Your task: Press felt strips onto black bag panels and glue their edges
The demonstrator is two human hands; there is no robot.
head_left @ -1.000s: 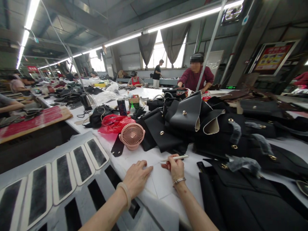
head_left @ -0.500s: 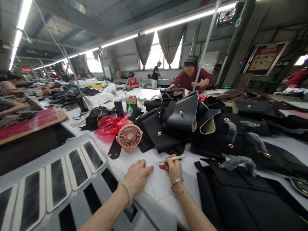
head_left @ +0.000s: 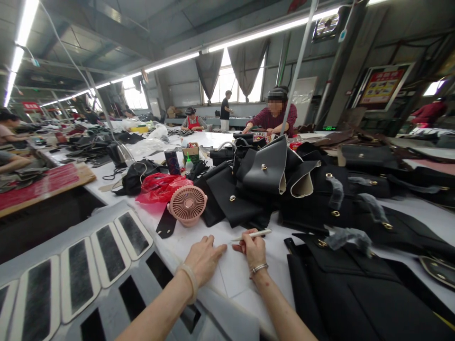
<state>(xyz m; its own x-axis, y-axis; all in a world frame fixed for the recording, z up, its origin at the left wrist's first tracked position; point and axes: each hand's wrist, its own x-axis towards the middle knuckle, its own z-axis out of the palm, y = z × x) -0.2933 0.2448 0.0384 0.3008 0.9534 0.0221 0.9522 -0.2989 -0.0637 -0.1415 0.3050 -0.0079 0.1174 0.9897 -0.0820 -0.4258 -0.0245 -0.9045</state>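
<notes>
The right hand (head_left: 251,245) pinches a slim white pen (head_left: 261,233), long axis running leftward, tip near the left hand (head_left: 202,259), loosely spread on white paper (head_left: 231,274).

Cream wristband (head_left: 192,280), silver bracelet (head_left: 259,269)

Two bare hands (head_left: 202,261) show near 6 o'clock and one pen (head_left: 262,233) at 5, with one pink fan (head_left: 187,204) at 8 and one red plastic bag (head_left: 159,188) and one green-tipped bottle (head_left: 189,165) toward 9. Five pale-edged dark panels (head_left: 81,279), one partly cropped, line up at 8 o'clock. Two curtains (head_left: 249,68) hang at 12, one poster (head_left: 383,86) at 2; three co-workers (head_left: 272,121) show clearly between 10 and 2.
</notes>
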